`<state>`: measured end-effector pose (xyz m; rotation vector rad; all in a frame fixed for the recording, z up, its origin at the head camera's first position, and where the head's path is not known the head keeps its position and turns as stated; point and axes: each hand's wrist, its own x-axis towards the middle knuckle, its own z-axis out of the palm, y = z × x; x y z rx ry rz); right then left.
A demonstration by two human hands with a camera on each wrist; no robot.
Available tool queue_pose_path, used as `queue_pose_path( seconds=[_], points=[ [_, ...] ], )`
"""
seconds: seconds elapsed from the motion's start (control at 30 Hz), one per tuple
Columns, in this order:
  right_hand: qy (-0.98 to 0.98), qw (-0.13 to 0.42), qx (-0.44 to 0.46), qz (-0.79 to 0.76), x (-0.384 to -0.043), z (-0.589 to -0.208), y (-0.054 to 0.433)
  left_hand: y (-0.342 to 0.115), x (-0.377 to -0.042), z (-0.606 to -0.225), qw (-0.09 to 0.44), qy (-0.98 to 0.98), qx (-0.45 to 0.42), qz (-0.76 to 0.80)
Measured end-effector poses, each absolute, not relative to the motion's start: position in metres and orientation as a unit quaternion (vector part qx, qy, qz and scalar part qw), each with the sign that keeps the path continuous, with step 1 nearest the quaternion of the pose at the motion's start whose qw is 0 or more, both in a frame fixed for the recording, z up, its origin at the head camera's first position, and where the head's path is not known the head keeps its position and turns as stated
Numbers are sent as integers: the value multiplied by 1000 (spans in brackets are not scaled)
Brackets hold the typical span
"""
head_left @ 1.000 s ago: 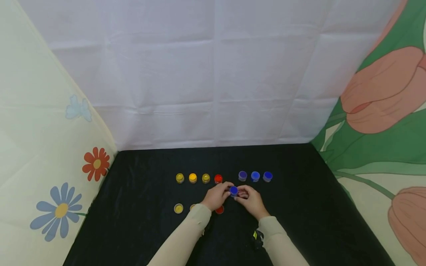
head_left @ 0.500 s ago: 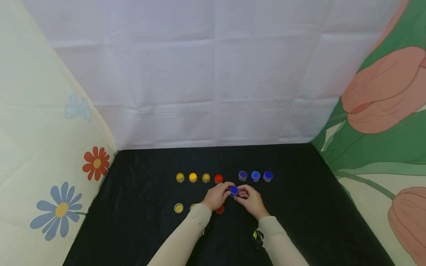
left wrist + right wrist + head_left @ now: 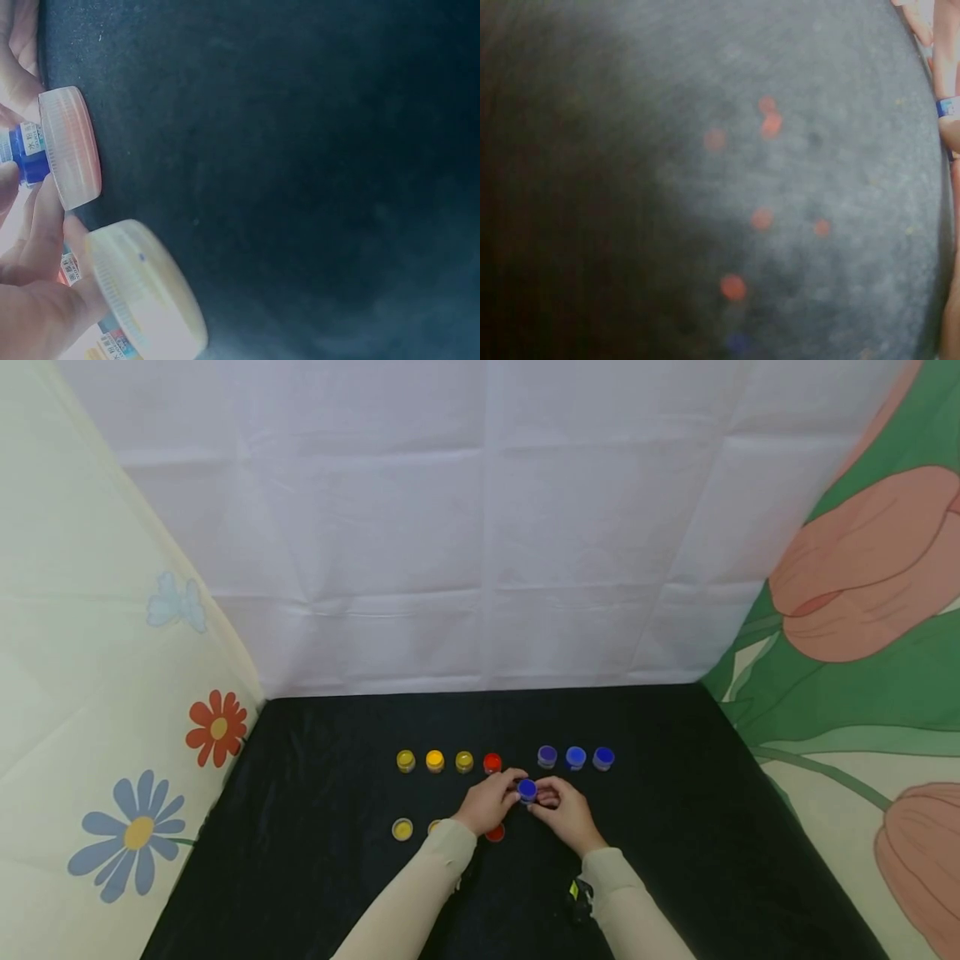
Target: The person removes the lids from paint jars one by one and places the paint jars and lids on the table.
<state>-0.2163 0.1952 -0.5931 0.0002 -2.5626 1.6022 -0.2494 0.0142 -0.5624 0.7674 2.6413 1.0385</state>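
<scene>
A small paint jar with a blue top [image 3: 527, 791] is held between both hands at the middle of the black cloth. My left hand [image 3: 486, 802] pinches its left side with thumb and fingers; my right hand [image 3: 567, 814] grips its right side. In the left wrist view, the jar's blue labelled wall [image 3: 31, 161] shows between fingertips, beside a ribbed reddish lid [image 3: 71, 146] and a ribbed pale yellow lid [image 3: 146, 292]. Only a sliver of the blue jar [image 3: 949, 107] appears in the right wrist view. Whether the jar touches the cloth, I cannot tell.
Behind the hands stand yellow jars [image 3: 435, 762], a red jar [image 3: 492, 763] and blue-violet jars [image 3: 575, 758] in a row. Nearer are a yellow jar [image 3: 402, 830] and a red one [image 3: 495, 833], with another partly hidden by the left arm. A white cloth [image 3: 480, 568] hangs behind.
</scene>
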Motion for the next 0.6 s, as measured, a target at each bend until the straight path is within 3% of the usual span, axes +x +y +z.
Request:
queue_pose_path(
  seconds=[0.4,0.6],
  points=[
    [-847,58,3,528,-216,-594,196,14,-250,-564,116,889,246,367],
    [-849,59,5,525,-216,-594,196,14,-250,-564,94,897,265,341]
  ],
)
